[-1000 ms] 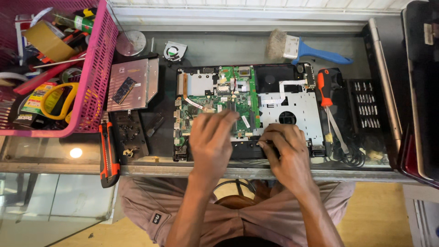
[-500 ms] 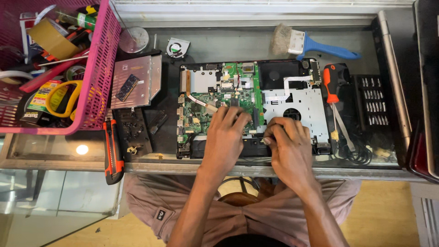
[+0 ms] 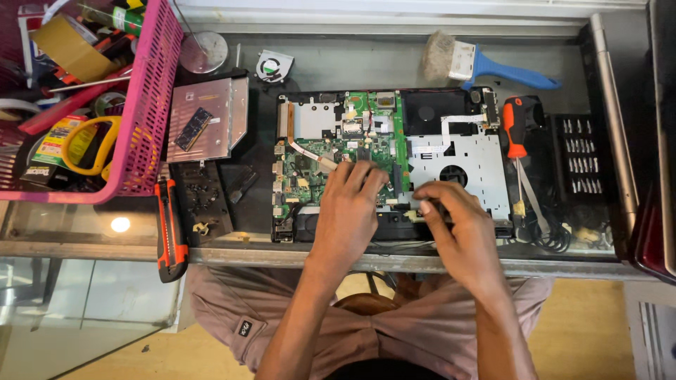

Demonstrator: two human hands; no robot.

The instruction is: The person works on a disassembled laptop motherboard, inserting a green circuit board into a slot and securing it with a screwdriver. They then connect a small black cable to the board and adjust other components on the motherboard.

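Observation:
An opened laptop chassis (image 3: 451, 116) lies on the glass counter, its green motherboard (image 3: 324, 151) and a silver metal drive cage (image 3: 472, 165) exposed. My left hand (image 3: 348, 207) rests palm down on the lower middle of the board, fingers spread over the components. My right hand (image 3: 454, 225) is beside it at the front edge of the chassis, fingers curled and pinching at something small near the drive cage; what it pinches is hidden by the fingers.
A pink basket (image 3: 151, 105) of tools and tape stands at the left. Near it lie a metal cover plate (image 3: 208, 119), a small fan (image 3: 272, 67) and an orange utility knife (image 3: 169, 232). A blue-handled brush (image 3: 486, 67), an orange screwdriver (image 3: 515, 137) and a bit set (image 3: 583, 155) sit to the right.
Both hands have stayed on the lower part of the board. The left hand has flattened and the right hand's fingers have curled tighter near the drive cage.

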